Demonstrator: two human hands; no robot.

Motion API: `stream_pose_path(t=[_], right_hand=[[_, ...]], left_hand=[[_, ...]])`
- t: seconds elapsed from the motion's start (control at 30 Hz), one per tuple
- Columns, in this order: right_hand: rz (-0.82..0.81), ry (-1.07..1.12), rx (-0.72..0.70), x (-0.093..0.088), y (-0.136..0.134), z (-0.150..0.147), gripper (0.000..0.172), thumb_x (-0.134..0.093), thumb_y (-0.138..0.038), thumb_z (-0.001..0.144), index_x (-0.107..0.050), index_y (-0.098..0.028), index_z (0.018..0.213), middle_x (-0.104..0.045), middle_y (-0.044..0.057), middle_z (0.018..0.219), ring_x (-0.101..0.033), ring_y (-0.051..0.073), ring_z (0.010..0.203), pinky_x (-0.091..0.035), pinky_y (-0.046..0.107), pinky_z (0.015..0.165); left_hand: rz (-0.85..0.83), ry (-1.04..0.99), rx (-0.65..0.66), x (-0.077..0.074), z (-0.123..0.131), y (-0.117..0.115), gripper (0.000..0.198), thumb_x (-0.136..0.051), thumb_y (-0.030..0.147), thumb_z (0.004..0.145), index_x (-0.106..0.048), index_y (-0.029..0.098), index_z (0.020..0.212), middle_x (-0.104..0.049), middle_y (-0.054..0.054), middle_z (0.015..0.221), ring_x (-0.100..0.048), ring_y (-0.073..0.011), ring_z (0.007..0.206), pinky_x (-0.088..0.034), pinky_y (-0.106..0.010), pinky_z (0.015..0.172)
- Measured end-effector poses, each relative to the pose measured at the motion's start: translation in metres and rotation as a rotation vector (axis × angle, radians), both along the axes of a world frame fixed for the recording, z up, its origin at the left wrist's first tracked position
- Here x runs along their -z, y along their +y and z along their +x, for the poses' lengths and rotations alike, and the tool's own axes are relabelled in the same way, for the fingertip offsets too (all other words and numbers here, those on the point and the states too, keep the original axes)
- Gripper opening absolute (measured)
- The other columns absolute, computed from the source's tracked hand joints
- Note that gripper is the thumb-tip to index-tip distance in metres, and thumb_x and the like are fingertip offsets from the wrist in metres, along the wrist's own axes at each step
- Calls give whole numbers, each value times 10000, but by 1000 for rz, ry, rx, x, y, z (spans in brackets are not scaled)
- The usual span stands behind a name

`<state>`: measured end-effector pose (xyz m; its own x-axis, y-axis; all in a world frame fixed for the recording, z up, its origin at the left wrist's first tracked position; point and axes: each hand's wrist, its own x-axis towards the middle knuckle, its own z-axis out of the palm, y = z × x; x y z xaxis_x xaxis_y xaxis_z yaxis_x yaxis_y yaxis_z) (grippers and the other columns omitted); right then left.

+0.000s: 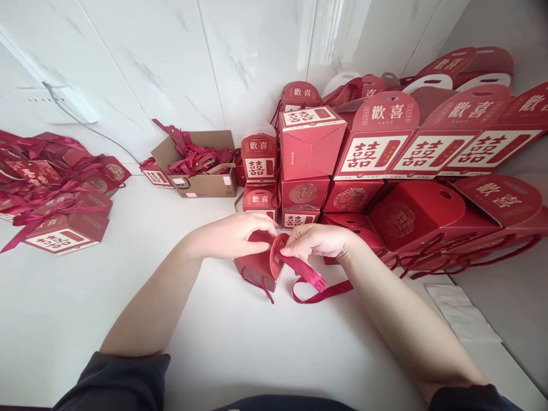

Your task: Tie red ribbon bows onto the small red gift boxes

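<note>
Plainly, white tabletop (205, 342) against marbled tiles (257, 51), right grip (314, 240) pinching ribbon (303, 270), left grip (233, 235) spread at box (256, 268).

Between the small red box (260, 262) and the body, the white surface (222, 342) leaves a wide passage. On the left, a hand can also pass, as far as the ribboned boxes (71, 222). Ahead, the stacked boxes (312, 149) and a brown carton (205, 186) close the way to the tiled wall (149, 68). On the right, a ribbon (329, 293) lies close to the forearm (398, 297).
</note>
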<state>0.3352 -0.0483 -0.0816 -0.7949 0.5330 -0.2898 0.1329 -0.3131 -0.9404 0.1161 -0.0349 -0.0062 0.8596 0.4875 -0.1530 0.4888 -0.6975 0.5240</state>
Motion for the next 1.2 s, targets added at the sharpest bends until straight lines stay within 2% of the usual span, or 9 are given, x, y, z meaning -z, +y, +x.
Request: stream_pose_path(t=[0.3, 0.5, 0.63, 0.73, 0.83, 0.9, 1.07, 1.13, 1.2], right_hand=[[-18, -16, -88, 1, 0, 1, 397, -714, -342, 799, -598, -111, 498, -585, 7, 448, -519, 86, 454, -361, 230, 516], [-11, 33, 46, 3, 0, -1, 487, -738, -341, 781, -490, -132, 418, -468, -48, 391, -438, 54, 417, -342, 218, 500], [-26, 19, 2, 2, 1, -1, 398, -711, -377, 810, -604, -114, 532, -545, -18, 432, -530, 94, 447, -399, 229, 524], [-14, 1, -65, 0, 1, -2, 419, -651, -449, 852, -667, -93, 631, -599, 19, 465, -581, 129, 467, -443, 254, 549], [116, -48, -28, -7, -2, 0, 463, -613, -518, 867, -687, -88, 713, -637, 38, 519, -614, 146, 523, -481, 277, 615], [233, -124, 18, -15, -6, 4, 489, -565, -557, 885, -692, -94, 791, -667, 52, 595, -630, 157, 583, -496, 295, 664], [690, -238, 408, -35, -18, 7, 399, -523, -521, 920, -686, -162, 861, -695, 62, 888, -623, 197, 869, -463, 305, 815], [763, -157, 395, -37, -19, 2, 345, -541, -486, 920, -702, -182, 892, -685, 60, 954, -598, 213, 957, -445, 311, 857], [695, -66, 315, -33, -19, -5, 335, -550, -475, 917, -715, -184, 921, -688, 61, 951, -599, 209, 935, -449, 310, 837]], left_hand=[[8, 3, 1, 0, 0, 1, 230, -517, 217, 878, -673, 218, 1047, -655, -23, 1114, -609, -177, 1024, -447, -274, 913], [3, -11, -2, -1, 0, -1, 233, -527, 207, 873, -670, 221, 1057, -646, -24, 1138, -600, -169, 1046, -448, -268, 918], [-25, -27, 8, 0, 1, 0, 226, -509, 220, 888, -671, 218, 1045, -646, -29, 1162, -582, -176, 1098, -434, -271, 952], [-44, -25, -32, 2, 2, 1, 211, -484, 270, 907, -663, 208, 999, -654, -33, 1126, -597, -179, 1041, -448, -277, 908], [-33, 8, -91, 2, 0, 2, 196, -480, 305, 901, -641, 198, 931, -657, -28, 1035, -609, -168, 893, -463, -277, 801], [-5, 20, -124, 0, -4, 3, 181, -487, 308, 893, -631, 198, 890, -651, -27, 1053, -605, -175, 913, -459, -279, 792], [90, -52, -265, -9, -14, 5, 160, -479, 300, 897, -607, 205, 878, -623, -17, 1186, -578, -199, 1067, -451, -304, 872], [124, -101, -300, -13, -15, 3, 170, -481, 315, 900, -609, 204, 877, -601, -24, 1234, -567, -207, 1100, -455, -307, 872], [153, -146, -315, -16, -16, -2, 202, -473, 349, 909, -612, 205, 884, -589, -35, 1246, -559, -210, 1110, -463, -299, 849]])
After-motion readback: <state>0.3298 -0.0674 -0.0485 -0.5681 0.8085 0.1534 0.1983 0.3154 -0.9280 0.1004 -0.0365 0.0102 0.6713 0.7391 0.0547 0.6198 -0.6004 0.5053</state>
